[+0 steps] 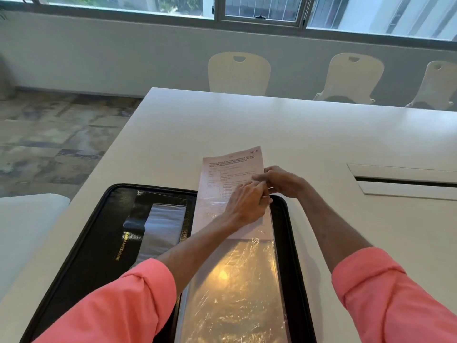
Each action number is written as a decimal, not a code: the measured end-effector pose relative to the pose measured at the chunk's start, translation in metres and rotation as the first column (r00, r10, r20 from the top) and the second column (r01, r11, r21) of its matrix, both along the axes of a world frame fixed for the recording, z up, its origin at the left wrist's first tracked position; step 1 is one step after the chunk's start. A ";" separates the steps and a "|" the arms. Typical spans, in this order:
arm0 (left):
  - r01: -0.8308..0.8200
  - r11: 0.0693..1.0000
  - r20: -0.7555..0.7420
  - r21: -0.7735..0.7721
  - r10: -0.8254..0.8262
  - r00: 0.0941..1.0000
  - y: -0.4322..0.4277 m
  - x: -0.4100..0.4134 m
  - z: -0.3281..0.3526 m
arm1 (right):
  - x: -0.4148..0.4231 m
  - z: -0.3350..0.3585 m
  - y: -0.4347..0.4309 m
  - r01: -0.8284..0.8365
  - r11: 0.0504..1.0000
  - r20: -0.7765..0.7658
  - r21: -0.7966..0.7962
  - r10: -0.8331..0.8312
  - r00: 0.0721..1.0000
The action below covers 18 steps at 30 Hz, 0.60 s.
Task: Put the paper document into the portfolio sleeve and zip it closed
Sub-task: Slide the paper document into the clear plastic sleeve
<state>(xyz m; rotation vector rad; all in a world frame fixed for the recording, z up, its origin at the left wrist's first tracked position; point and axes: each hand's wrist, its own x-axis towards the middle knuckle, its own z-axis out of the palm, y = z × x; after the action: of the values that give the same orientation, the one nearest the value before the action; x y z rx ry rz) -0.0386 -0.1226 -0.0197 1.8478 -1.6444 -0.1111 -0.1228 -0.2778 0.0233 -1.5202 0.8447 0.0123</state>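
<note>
A black zip portfolio (99,233) lies open on the white table, with gold lettering on its left half. On its right half lies a clear plastic sleeve (235,288) that glints under the light. The pale pink printed paper document (230,169) sits partway inside the sleeve, and its upper part sticks out past the portfolio's far edge. My left hand (247,206) rests on the sleeve's top opening and pinches at its right corner. My right hand (282,180) grips the paper's right edge beside it.
The white table (321,134) ends at its left edge (111,149), with tiled floor beyond. A cable slot with a flap (405,180) is set into the table at the right. Three white chairs (238,73) stand along the far side.
</note>
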 end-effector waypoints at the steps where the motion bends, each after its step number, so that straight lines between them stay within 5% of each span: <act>1: 0.007 1.000 -0.002 0.009 -0.007 1.000 0.000 0.002 0.001 | -0.001 -0.001 -0.001 -0.023 1.000 -0.006 0.021 0.023 1.000; 12: 0.098 0.957 0.088 0.274 -0.127 0.988 0.039 0.086 0.017 | 0.027 -0.009 0.005 0.331 0.942 0.150 -0.058 -0.319 0.936; 18: 0.124 0.937 0.055 0.325 -0.150 0.987 0.050 0.106 0.015 | 0.039 -0.005 0.006 0.362 0.928 0.180 -0.084 -0.343 0.922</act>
<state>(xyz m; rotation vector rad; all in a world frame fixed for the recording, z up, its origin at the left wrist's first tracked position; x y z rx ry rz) 0.0678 -0.0730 -0.0042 1.9922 -1.9019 -0.3918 -0.0840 -0.2719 0.0184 -1.4337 0.9902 -0.4292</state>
